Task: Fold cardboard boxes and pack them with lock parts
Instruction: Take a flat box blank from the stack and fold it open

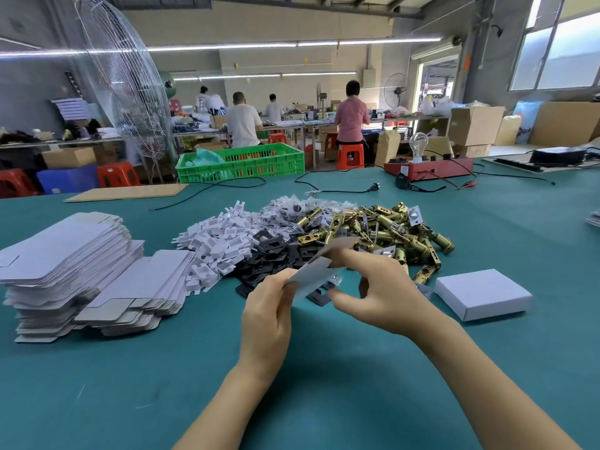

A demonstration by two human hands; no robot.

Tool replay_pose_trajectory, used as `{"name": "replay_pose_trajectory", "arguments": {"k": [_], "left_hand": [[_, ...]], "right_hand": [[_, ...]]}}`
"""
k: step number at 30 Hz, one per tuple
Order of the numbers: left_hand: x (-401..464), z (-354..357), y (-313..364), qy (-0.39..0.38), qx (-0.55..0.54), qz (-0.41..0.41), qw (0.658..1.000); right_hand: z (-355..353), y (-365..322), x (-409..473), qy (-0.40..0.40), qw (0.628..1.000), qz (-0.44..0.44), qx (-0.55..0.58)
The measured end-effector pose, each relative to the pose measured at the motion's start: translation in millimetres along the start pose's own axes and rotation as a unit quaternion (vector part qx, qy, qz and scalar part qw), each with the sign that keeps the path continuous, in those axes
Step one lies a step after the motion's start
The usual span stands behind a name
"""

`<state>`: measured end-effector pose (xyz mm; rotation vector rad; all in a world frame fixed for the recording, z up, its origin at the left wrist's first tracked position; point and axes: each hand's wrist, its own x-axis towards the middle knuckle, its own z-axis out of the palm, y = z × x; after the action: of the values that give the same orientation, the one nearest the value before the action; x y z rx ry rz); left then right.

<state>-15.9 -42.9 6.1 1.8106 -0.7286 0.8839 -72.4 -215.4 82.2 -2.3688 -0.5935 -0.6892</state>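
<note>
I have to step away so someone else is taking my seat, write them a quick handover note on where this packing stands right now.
Left hand and right hand both hold one box blank, part folded, above the table.
Flat blanks are stacked at left. Piles ahead: white inserts, black plates, bagged bits, brass latches.
One closed box sits at right; contents unseen.
Left: finish this fold, fill it, close it, repeat.
</note>
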Motion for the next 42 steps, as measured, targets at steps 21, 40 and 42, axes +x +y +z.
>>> {"name": "replay_pose_trajectory", "arguments": {"k": [21,40,42], "left_hand": [[-4,12,2,0.023,0.367,0.145,0.918],[1,13,8,0.066,0.318,0.165,0.931],[3,12,12,0.081,0.292,0.172,0.937]], "right_hand": [[19,-7,4,0.042,0.981,0.143,0.122],[24,-3,1,0.07,0.992,0.1,0.0],[23,-1,1,0.099,0.992,0.072,-0.037]]}}
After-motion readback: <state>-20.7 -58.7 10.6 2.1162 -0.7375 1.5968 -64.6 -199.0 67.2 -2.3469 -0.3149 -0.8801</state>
